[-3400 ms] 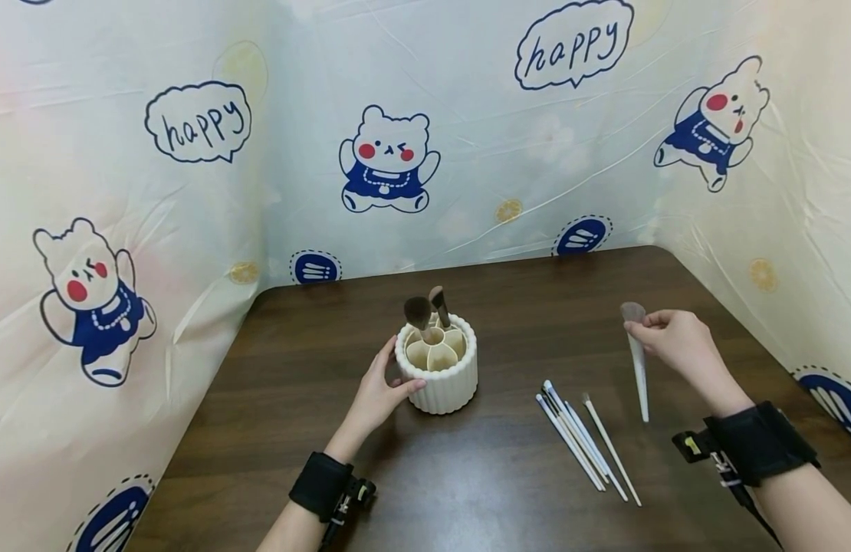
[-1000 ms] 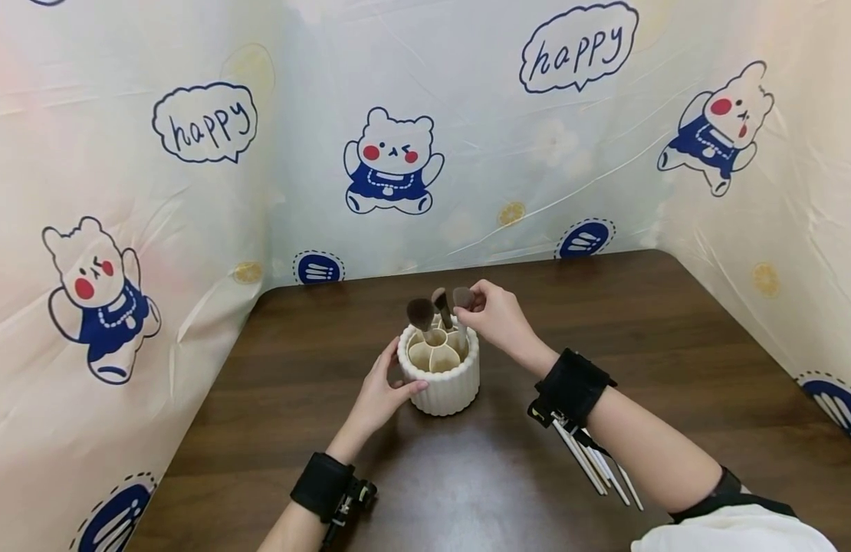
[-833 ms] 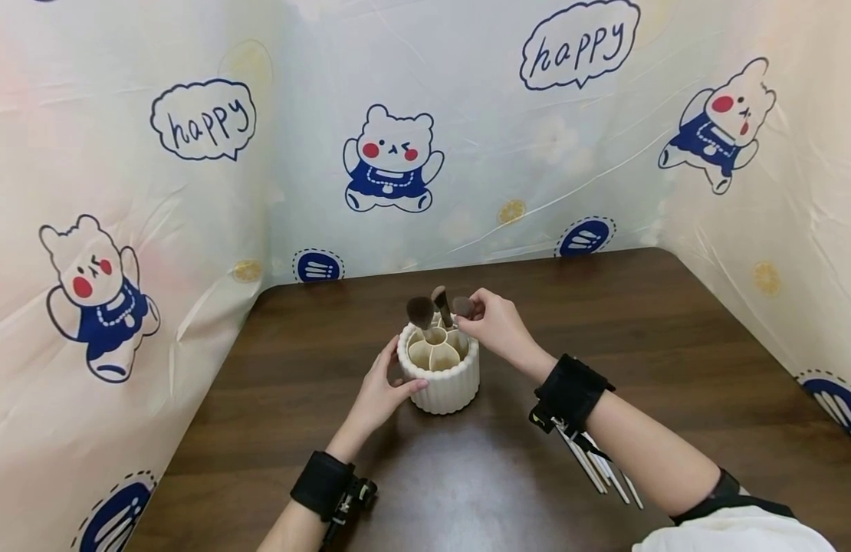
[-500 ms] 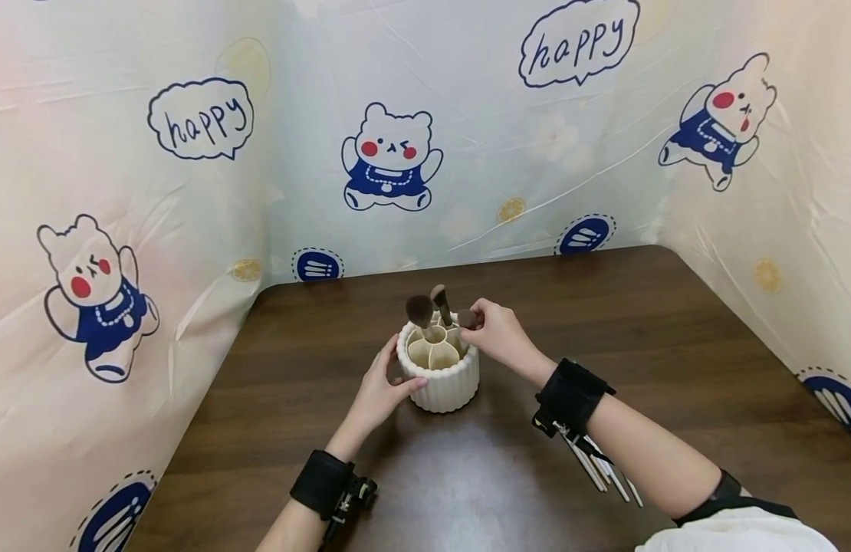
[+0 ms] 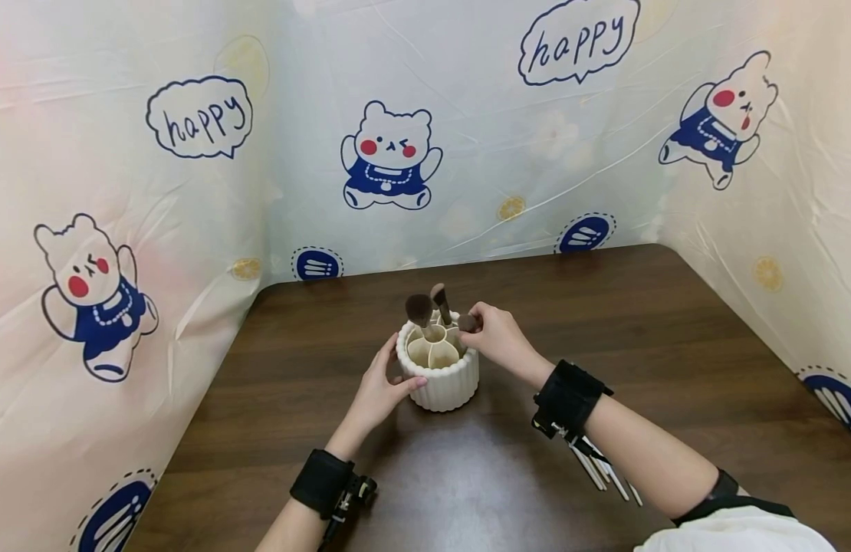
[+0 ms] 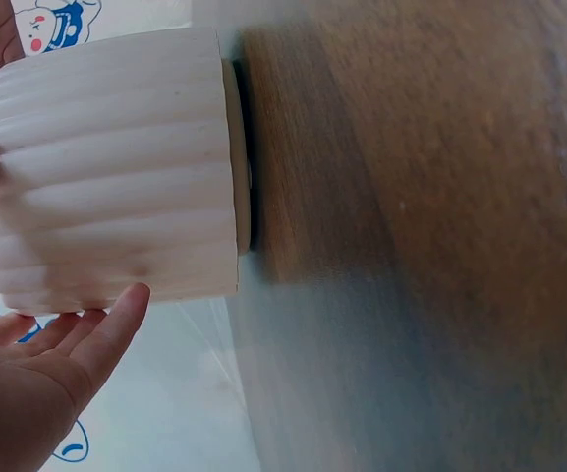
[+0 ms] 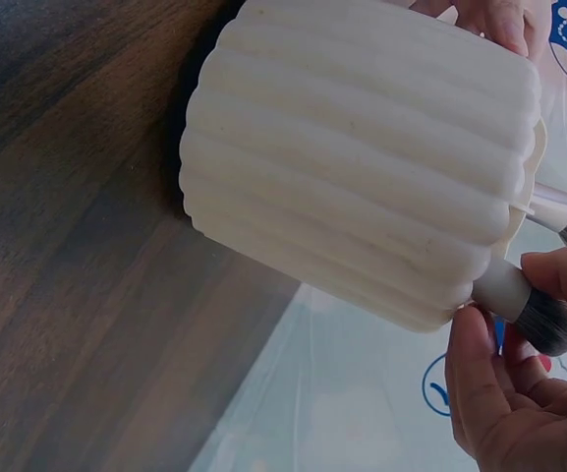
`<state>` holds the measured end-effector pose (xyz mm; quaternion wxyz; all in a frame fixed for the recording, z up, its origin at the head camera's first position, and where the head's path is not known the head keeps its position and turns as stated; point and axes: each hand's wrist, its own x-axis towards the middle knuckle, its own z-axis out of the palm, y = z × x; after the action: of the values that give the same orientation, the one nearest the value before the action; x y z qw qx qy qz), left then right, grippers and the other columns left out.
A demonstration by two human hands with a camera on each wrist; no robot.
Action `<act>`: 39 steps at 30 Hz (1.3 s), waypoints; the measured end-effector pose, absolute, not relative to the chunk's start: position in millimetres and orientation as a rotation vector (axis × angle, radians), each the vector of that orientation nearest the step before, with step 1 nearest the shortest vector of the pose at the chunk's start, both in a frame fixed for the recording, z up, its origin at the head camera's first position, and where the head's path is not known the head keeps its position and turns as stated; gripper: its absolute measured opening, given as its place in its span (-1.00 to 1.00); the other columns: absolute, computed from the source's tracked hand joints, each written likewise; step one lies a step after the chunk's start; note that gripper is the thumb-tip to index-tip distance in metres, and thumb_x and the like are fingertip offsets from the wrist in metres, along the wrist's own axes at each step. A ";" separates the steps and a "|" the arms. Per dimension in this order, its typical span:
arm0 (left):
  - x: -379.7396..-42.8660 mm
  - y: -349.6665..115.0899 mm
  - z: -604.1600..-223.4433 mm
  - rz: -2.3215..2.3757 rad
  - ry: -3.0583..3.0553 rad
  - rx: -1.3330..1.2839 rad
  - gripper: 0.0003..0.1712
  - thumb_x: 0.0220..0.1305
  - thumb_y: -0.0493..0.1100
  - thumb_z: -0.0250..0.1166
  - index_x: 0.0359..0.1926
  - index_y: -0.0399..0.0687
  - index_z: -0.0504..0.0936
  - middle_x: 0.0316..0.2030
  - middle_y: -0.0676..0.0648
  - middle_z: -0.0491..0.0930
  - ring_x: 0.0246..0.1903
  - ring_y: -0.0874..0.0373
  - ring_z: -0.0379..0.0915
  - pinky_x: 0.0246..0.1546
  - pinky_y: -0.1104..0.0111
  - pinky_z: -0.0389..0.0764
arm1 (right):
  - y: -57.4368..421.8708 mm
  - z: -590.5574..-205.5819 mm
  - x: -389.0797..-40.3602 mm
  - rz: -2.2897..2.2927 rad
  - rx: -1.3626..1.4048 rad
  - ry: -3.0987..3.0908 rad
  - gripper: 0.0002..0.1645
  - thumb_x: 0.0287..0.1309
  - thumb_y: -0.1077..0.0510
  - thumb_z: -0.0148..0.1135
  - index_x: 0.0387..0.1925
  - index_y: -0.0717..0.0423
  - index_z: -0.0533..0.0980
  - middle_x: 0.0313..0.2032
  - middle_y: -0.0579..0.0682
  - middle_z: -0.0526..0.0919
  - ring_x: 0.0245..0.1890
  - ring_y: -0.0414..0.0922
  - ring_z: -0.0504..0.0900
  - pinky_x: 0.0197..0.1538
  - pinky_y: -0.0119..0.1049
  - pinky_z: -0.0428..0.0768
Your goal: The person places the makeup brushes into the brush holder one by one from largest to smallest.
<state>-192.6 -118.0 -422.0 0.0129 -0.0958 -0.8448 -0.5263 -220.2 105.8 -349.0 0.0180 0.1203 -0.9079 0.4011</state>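
Note:
A cream ribbed makeup brush holder (image 5: 442, 391) with petal-shaped compartments stands on the table. My left hand (image 5: 380, 391) holds its left side, thumb at the front and fingers round behind; in the left wrist view the fingertips touch the ribbed wall (image 6: 116, 167). Two dark-haired makeup brushes stand in it, a round one (image 5: 418, 310) and an angled one (image 5: 440, 300). At the right rim my right hand (image 5: 497, 337) pinches a third makeup brush (image 7: 550, 323) just below its dark bristles. That brush's handle is down inside the holder, hidden by the wall.
Several thin, pale brush handles (image 5: 608, 475) lie on the brown wooden table (image 5: 315, 337) to the right, partly covered by my right forearm and wrist strap. A printed curtain (image 5: 467, 153) encloses the back and sides.
The right hand has brought the makeup brush from the table's right side to the holder, and over the last second lowered it into a right-hand compartment. The left hand stays on the holder.

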 end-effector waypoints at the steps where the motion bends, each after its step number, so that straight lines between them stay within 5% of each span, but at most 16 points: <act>1: -192.7 -118.0 -422.0 -1.644 -2.630 -0.299 0.08 0.03 -0.13 0.47 0.48 -0.07 0.04 0.37 -0.24 0.20 0.35 -0.12 0.18 0.13 0.08 0.55 | 105.9 -348.9 -220.0 1.245 0.375 -2.818 -0.76 0.05 0.20 0.31 -0.29 0.27 0.49 -0.40 0.10 0.59 -0.47 -0.13 0.45 -0.40 -0.42 0.39; 18: -192.4 -122.1 -426.3 -1.670 -2.597 -0.315 0.03 0.10 -0.13 0.43 0.47 -0.16 0.03 0.38 -0.25 0.19 0.35 -0.14 0.19 0.17 0.02 0.50 | 123.3 -365.1 -199.8 1.281 0.382 -2.825 -0.43 0.17 0.13 0.20 0.13 0.40 0.35 -0.08 0.27 0.58 -0.10 0.09 0.57 -0.01 -0.06 0.56; 28: -196.0 -125.7 -422.3 -1.631 -2.520 -0.300 -0.38 0.50 -0.07 -0.08 0.45 -0.20 0.07 0.40 -0.31 0.16 0.40 -0.18 0.08 0.36 -0.08 0.21 | 124.3 -382.1 -177.6 1.348 0.301 -2.956 -0.29 0.28 0.18 -0.04 0.37 0.46 0.07 0.31 0.44 0.26 0.34 0.26 0.26 0.33 0.12 0.31; 39: -201.3 -119.4 -419.8 -1.620 -2.637 -0.251 -0.37 0.54 0.07 -0.25 0.48 -0.10 0.02 0.47 -0.16 0.04 0.45 -0.09 -0.01 0.44 0.01 0.08 | 105.7 -384.9 -162.3 1.514 0.283 -2.944 -0.26 0.29 0.17 -0.03 0.38 0.46 0.04 0.31 0.39 0.29 0.27 0.26 0.38 0.29 0.07 0.39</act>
<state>-201.3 -119.4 -419.8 0.0185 -0.0808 -0.8492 -0.5216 -162.3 105.7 -384.9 -0.0903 0.0849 -0.8825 0.4537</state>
